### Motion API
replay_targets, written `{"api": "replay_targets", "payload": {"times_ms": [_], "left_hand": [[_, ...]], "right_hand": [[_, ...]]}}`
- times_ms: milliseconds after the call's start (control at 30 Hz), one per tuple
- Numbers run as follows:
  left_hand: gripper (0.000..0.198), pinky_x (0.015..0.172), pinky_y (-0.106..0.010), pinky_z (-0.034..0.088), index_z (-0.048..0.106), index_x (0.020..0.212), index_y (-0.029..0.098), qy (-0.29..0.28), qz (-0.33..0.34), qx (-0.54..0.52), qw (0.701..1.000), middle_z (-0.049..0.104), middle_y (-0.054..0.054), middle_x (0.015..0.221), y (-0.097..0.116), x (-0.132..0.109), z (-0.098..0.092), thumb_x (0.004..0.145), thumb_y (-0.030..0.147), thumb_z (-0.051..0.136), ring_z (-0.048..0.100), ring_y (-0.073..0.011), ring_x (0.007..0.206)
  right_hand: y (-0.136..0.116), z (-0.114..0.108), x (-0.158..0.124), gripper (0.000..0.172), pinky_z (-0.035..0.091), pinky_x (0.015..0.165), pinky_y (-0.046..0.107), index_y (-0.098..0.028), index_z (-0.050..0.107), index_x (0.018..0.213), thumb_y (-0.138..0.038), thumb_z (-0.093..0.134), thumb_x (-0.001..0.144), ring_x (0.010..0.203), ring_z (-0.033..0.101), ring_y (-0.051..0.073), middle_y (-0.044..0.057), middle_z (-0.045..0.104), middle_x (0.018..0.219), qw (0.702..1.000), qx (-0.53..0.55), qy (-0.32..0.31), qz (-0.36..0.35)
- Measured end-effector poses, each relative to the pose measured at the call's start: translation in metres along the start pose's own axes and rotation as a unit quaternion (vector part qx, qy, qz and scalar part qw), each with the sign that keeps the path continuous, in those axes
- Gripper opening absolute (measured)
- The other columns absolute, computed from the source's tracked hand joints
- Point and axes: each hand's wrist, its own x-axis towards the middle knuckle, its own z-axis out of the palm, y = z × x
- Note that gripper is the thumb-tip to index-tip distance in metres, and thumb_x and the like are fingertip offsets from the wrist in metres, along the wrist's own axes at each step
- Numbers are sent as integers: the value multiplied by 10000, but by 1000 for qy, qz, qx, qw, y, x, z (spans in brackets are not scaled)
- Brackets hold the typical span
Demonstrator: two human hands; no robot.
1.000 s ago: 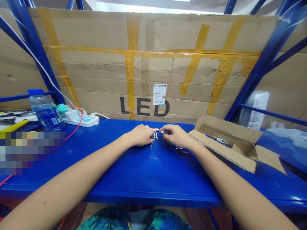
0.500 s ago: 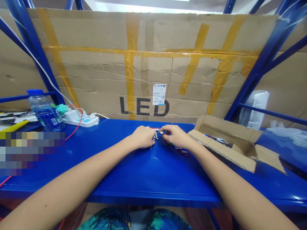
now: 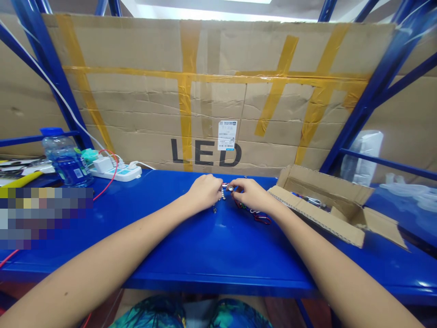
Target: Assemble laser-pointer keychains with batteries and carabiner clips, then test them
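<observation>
Both my hands meet at the middle of the blue table (image 3: 205, 246). My left hand (image 3: 205, 192) is curled, its fingertips pinching among small silver parts (image 3: 222, 195) that lie in a short row. My right hand (image 3: 249, 193) is closed on a small silver round piece (image 3: 231, 187) held between thumb and finger, right beside the left fingertips. Under and behind the right hand lie red and green clips (image 3: 261, 218) on the table. What the left fingers grip is too small to name.
An open cardboard box (image 3: 327, 207) stands right of my hands. A large taped cardboard sheet marked LED (image 3: 205, 91) closes the back. At the far left are a water bottle (image 3: 66, 159) and a white power strip (image 3: 114, 171) with a red wire. Blue rack posts rise on both sides.
My left hand has shifted a little to the right and up, closer to the right hand, covering more of the silver parts. The right hand has stayed in place.
</observation>
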Motion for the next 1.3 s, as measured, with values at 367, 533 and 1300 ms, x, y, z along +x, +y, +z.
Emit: {"api": "replay_targets", "payload": {"times_ms": [367,533,1300], "left_hand": [[91,764,-296,486,615,922,165,175,127,-131,967,689,-56,922,2,-2,-2,931,205,534,636,-175,890],[108,780,-302,491,618,924,173,150,140,-186,961,676,-50,923,0,-1,0,931,172,511,621,-159,877],[196,732,-326,431,705,859,183,-5,188,-20,982,683,-67,809,-23,0,-15,842,174,510,602,-200,799]], "right_hand": [[-6,-3,-1,149,436,564,251,-185,604,797,-112,495,726,564,595,144,-6,638,650,998,59,-9,21],[-9,-3,-1,131,446,559,252,-188,603,817,-136,505,746,534,587,136,-19,619,641,996,89,-17,27],[5,5,4,204,503,541,254,-180,638,879,-92,521,738,589,641,154,11,663,700,991,123,-5,60]]}}
